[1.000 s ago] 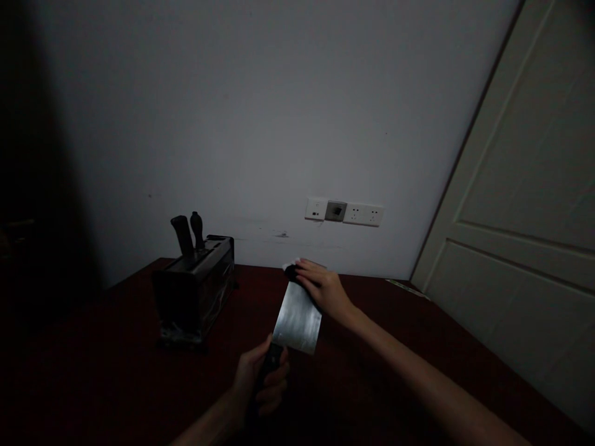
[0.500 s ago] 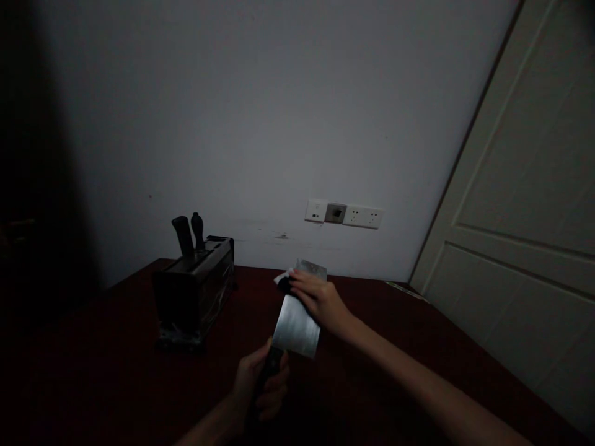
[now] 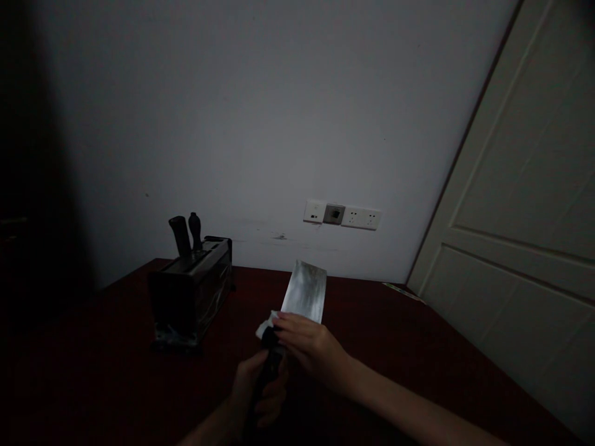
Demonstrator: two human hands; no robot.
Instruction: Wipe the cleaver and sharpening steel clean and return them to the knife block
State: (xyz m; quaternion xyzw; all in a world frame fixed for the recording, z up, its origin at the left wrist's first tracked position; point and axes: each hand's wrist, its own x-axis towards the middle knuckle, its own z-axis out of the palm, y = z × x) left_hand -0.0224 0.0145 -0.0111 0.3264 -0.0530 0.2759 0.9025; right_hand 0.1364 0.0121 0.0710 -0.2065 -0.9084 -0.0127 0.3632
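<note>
My left hand (image 3: 258,389) is closed around the dark handle of a broad steel cleaver (image 3: 304,291), whose blade points up and away over the dark red table (image 3: 400,347). My right hand (image 3: 307,344) presses a small cloth (image 3: 267,327), white with a dark part, against the blade's base just above the handle. Its fingers are closed on the cloth.
A dark knife block (image 3: 190,297) with two black handles sticking out stands at the table's left rear. A white wall with a socket strip (image 3: 341,214) is behind. A pale door (image 3: 525,235) stands on the right. Something flat lies at the table's far right edge (image 3: 402,291).
My right hand slid the cloth down the blade from its far tip to the base near the handle. The left hand kept its grip and barely moved.
</note>
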